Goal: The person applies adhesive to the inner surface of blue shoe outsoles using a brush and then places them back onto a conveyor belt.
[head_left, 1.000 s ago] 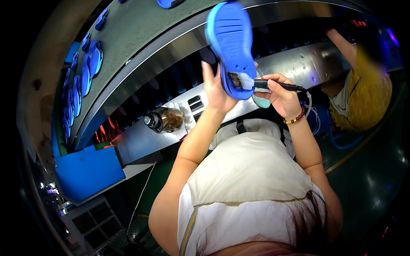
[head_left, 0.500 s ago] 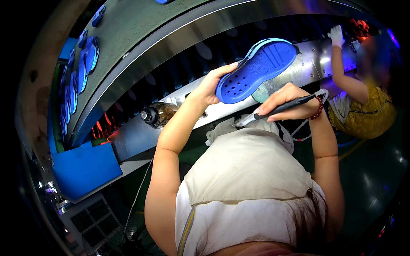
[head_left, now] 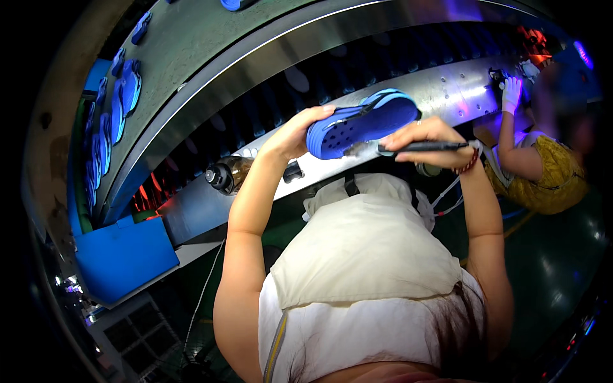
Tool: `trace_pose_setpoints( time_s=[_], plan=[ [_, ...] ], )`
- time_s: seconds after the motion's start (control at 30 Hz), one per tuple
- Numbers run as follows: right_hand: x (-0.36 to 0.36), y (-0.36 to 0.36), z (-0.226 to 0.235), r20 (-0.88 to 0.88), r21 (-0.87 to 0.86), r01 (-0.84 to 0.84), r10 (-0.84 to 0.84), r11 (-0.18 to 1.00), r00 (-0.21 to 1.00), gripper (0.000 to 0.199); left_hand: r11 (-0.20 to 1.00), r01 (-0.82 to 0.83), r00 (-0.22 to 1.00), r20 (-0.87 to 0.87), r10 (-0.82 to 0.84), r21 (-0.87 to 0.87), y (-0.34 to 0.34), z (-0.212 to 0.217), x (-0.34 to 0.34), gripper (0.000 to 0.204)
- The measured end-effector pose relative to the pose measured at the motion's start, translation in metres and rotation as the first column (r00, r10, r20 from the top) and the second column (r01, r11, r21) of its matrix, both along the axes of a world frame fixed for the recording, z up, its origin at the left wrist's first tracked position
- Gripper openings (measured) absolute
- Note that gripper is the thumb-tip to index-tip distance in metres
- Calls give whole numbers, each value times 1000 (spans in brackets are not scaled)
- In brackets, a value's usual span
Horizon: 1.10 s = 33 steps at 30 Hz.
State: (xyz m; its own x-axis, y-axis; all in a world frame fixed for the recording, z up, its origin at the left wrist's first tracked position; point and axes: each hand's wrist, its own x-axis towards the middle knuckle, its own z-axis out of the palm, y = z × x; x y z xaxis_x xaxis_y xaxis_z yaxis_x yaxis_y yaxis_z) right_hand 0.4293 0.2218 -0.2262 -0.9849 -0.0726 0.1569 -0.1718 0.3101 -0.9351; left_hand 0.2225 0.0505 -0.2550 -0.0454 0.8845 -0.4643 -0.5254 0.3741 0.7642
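My left hand [head_left: 295, 133] grips the toe end of a blue clog-style shoe [head_left: 377, 121], with light blue edging and a cluster of small holes. The shoe is tilted above the metal ledge. My right hand [head_left: 429, 139], with a beaded bracelet at its wrist, is closed around a black-handled brush [head_left: 440, 146]. The brush's pale tip is at the shoe's lower edge near the holes; whether it touches is too blurred to tell.
A metal ledge [head_left: 460, 96] runs in front of me, with dark bottle [head_left: 225, 175] standing on its left. Blue shoe parts [head_left: 118, 108] lie on a green belt [head_left: 191, 64]. A blue box [head_left: 128, 258] stands at left. To the right sits a co-worker with a white-gloved hand [head_left: 511, 94].
The shoe has come lower and tipped, showing more of its side. My right hand has brought the brush up to it. The co-worker's gloved hand has moved lower.
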Motion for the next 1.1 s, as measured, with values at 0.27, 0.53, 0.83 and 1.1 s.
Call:
trace_pose_setpoints(
  time_s=[0.27,0.53,0.83,1.1],
  plan=[
    [0,-4,-10,7,-117,238,-239,964,971,20,996,-87,986,140,86,2,-12,4,-15,52],
    [-1,-18,4,69,-409,362,-367,838,928,20,879,-428,713,676,186,210,19,-35,8,93],
    [-21,-24,-44,236,-585,450,-389,674,890,22,899,-429,706,653,274,88,29,-49,39,88],
    [-15,-27,-37,199,-634,428,-398,644,895,25,897,-407,798,544,259,171,41,-35,46,80]
  ],
)
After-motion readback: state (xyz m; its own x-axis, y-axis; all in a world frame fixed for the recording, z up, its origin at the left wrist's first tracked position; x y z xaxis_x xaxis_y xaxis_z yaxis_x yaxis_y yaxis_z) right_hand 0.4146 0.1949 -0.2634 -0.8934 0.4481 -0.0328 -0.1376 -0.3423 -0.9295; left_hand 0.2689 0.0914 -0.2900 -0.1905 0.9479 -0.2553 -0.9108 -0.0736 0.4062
